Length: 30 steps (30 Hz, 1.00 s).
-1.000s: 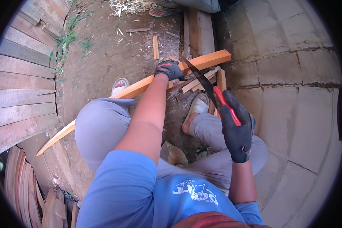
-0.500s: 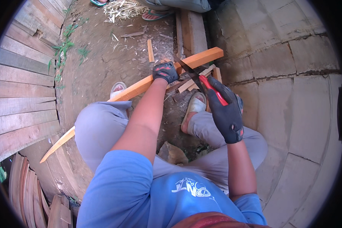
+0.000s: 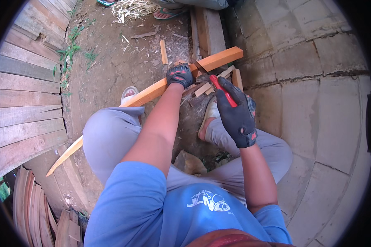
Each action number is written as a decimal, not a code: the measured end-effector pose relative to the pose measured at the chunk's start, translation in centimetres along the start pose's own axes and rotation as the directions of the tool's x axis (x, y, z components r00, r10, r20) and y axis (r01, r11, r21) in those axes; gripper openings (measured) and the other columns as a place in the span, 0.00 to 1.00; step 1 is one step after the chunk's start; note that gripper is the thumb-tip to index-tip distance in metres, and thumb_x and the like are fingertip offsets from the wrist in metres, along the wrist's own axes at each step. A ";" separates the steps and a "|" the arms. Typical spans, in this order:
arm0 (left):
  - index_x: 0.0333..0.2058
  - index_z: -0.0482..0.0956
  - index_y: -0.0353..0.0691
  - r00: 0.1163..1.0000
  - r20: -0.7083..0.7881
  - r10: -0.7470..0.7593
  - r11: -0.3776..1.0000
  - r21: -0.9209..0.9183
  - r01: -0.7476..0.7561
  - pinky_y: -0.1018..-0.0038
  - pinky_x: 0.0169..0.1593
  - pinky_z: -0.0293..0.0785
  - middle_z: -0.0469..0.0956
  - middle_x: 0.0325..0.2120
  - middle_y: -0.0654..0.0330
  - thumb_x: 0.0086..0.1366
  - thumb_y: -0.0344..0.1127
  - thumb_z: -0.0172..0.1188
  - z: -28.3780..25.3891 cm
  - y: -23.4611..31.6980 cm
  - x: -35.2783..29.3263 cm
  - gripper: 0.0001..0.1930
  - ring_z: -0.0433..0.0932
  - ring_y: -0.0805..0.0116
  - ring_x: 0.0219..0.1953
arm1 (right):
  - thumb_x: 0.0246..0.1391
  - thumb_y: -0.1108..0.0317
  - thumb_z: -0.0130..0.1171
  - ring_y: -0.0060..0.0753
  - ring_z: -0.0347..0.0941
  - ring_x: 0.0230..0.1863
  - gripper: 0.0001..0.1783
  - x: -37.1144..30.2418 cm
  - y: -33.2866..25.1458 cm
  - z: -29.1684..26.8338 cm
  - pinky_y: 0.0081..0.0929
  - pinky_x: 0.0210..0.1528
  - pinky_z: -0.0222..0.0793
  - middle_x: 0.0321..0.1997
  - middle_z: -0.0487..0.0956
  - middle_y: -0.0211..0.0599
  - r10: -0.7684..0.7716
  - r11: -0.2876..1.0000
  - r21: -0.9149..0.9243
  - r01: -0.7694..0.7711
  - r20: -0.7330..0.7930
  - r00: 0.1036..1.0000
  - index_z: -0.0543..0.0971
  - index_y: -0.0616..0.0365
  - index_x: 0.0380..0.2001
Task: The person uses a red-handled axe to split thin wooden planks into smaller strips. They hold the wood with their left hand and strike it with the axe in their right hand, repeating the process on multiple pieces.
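Note:
A long orange-brown wooden beam (image 3: 220, 59) runs slantwise from the far right down over my left knee. My left hand (image 3: 180, 75), in a black and red glove, is closed over the beam near its far part. In my right hand (image 3: 238, 113), gloved alike, is the red handle of a handsaw (image 3: 203, 69). Its dark blade lies across the beam just right of my left hand. Part of the blade is hidden by the beam and my glove. Wood offcuts (image 3: 208, 87) lie under the beam beside my right foot.
A block wall (image 3: 305, 99) rises on the right, with a plank wall (image 3: 22, 103) on the left. Another person's sandalled foot (image 3: 171, 13) is at the far side, near a pile of shavings (image 3: 134, 10). A stone (image 3: 189, 162) lies between my legs; planks (image 3: 33, 206) stand lower left.
My right hand has pushed the saw forward and to the left, so less of the blade shows on my side of the beam. My left hand stays on the beam.

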<state>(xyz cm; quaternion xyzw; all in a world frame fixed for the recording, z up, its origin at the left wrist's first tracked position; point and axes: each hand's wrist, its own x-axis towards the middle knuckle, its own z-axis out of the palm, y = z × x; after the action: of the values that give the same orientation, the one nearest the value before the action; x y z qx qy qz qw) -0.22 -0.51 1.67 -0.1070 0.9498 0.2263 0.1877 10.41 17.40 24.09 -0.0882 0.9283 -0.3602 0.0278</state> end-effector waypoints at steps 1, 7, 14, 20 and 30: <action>0.59 0.84 0.43 1.000 0.000 -0.008 1.000 -0.009 0.008 0.57 0.64 0.80 0.85 0.57 0.48 0.60 0.58 0.72 -0.1 0.1 -0.1 0.34 0.84 0.49 0.60 | 0.67 0.63 0.64 0.51 0.85 0.57 0.19 0.1 0.5 0.3 0.40 0.62 0.78 0.56 0.88 0.50 -0.030 0.999 -0.017 0.030 -0.017 0.999 0.87 0.57 0.57; 0.59 0.84 0.43 1.000 -0.008 0.000 1.000 0.019 0.000 0.57 0.64 0.80 0.85 0.57 0.47 0.60 0.58 0.72 -0.3 -0.2 0.2 0.34 0.85 0.50 0.60 | 0.67 0.62 0.63 0.52 0.85 0.58 0.19 1.4 1.6 2.5 0.40 0.63 0.78 0.57 0.87 0.50 -0.036 0.998 -0.043 0.035 -0.023 0.999 0.87 0.57 0.57; 0.57 0.85 0.42 0.998 -0.055 -0.007 1.000 0.022 0.008 0.57 0.63 0.80 0.85 0.57 0.48 0.61 0.54 0.72 0.5 0.1 0.2 0.30 0.85 0.51 0.59 | 0.68 0.59 0.63 0.51 0.85 0.59 0.20 4.0 3.4 3.9 0.41 0.63 0.78 0.58 0.87 0.49 -0.056 0.998 -0.011 0.055 -0.041 0.998 0.87 0.57 0.57; 0.55 0.86 0.42 0.996 -0.088 -0.023 1.000 -0.004 0.023 0.58 0.62 0.81 0.87 0.54 0.48 0.61 0.52 0.72 0.2 0.5 -0.7 0.28 0.86 0.53 0.58 | 0.68 0.58 0.62 0.52 0.84 0.59 0.21 4.4 3.8 4.2 0.42 0.63 0.78 0.58 0.87 0.49 -0.060 0.998 -0.014 0.059 -0.058 0.997 0.87 0.57 0.57; 0.53 0.85 0.43 0.988 -0.148 0.037 0.999 0.028 -0.033 0.56 0.59 0.82 0.88 0.50 0.48 0.69 0.45 0.63 1.0 0.4 -1.2 0.19 0.87 0.49 0.55 | 0.72 0.57 0.56 0.59 0.86 0.51 0.24 2.3 4.5 9.9 0.49 0.55 0.80 0.55 0.87 0.56 -0.039 0.997 -0.070 0.037 -0.036 0.999 0.82 0.52 0.66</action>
<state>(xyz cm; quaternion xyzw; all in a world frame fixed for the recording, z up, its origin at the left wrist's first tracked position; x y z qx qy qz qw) 1.05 0.49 1.46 -0.1045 0.9656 0.2089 0.1141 8.60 13.64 13.79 -0.0999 0.9388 -0.3296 0.0005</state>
